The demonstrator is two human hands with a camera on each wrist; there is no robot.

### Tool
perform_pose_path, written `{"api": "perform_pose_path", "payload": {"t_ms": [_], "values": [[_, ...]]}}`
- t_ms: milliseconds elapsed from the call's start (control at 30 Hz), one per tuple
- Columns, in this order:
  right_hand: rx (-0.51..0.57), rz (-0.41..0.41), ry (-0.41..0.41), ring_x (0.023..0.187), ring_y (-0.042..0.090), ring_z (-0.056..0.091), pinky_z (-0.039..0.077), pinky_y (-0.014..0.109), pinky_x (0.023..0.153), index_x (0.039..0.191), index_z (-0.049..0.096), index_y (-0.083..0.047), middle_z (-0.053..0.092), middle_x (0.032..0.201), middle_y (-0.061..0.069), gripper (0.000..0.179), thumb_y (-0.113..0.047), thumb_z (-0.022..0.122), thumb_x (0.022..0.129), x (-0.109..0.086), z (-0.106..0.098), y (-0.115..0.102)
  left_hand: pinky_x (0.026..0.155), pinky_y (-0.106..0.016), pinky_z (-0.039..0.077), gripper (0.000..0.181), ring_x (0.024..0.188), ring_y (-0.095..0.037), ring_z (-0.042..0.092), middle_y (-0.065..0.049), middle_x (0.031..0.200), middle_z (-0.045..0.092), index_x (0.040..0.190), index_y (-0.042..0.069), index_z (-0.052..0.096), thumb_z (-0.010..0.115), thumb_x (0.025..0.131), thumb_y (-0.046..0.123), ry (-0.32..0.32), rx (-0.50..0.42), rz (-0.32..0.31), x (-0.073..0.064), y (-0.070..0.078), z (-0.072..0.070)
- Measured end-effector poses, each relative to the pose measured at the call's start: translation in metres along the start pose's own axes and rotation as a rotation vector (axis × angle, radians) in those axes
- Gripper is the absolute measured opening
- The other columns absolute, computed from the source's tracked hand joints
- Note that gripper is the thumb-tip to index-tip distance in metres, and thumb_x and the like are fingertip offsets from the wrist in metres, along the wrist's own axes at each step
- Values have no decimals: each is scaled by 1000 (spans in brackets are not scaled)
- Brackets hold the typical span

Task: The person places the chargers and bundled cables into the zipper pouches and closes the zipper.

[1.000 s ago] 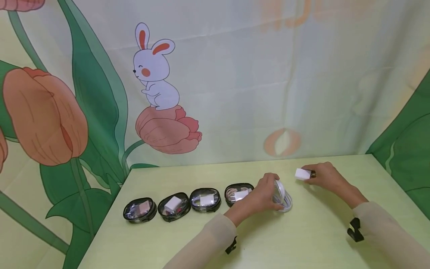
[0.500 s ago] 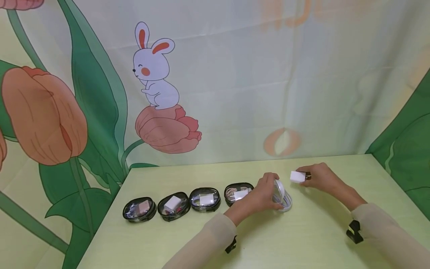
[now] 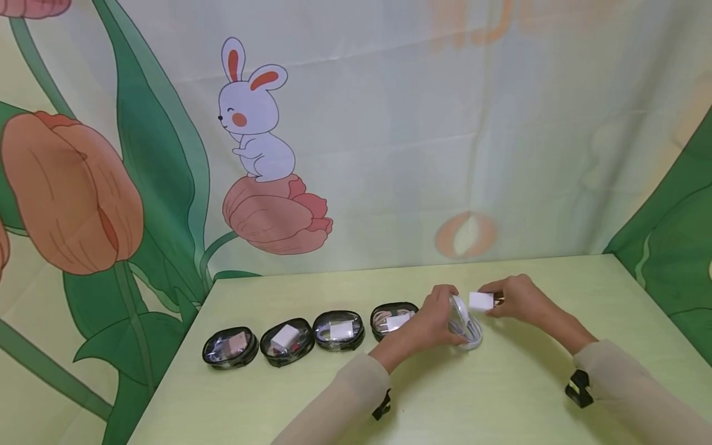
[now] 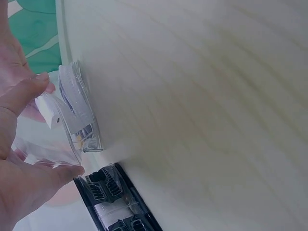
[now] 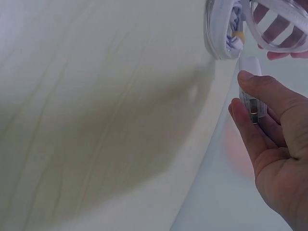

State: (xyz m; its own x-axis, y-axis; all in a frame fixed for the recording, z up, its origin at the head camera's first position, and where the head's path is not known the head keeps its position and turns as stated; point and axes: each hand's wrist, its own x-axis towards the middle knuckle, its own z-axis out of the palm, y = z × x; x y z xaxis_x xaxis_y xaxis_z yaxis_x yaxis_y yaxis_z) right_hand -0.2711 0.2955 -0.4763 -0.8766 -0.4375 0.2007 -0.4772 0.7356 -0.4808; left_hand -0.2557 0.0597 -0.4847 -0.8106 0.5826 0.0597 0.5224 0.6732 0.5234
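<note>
My left hand (image 3: 427,322) grips the raised clear lid of a small white-edged zip case (image 3: 470,332). A bundled pale cable with a yellowish tie (image 5: 238,35) sits inside the case, which rests on the table. Between the thumb and fingers of my right hand (image 3: 523,301) is a white charger plug (image 3: 481,301), its metal prongs towards my palm. The plug is just right of the case's opening, close to the lid. In the right wrist view, the plug's white end (image 5: 250,65) points at the case.
Several black-edged clear cases (image 3: 338,330) stand in a row to the left, each with a small block inside. The nearest one (image 3: 392,320) is partly behind my left hand. A printed curtain (image 3: 378,154) hangs at the table's (image 3: 311,402) back edge.
My right hand has moved left with the charger plug, bringing it closer to the white-edged case. My left hand has stayed nearly still on the lid.
</note>
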Motion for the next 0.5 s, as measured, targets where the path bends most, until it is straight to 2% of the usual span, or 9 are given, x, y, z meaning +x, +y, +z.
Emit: {"api": "perform_pose_path", "payload": {"t_ms": [267,500], "values": [[38,-37,-13,77,12,71,50,20,60,106,79,-3,78,90,5,34,-9,89,74,1,9,-10,101,-23,43,90,117,-18,46,-12,138,40,143,5,32,91,78,27,2,-5,10,0,-1,0],[34,-64,-9,71,2,64,49,20,61,101,78,-5,75,82,-5,24,-14,85,79,3,29,-15,99,-23,44,89,115,-20,48,-13,136,41,142,5,32,90,79,26,8,-27,21,-1,-2,0]]}}
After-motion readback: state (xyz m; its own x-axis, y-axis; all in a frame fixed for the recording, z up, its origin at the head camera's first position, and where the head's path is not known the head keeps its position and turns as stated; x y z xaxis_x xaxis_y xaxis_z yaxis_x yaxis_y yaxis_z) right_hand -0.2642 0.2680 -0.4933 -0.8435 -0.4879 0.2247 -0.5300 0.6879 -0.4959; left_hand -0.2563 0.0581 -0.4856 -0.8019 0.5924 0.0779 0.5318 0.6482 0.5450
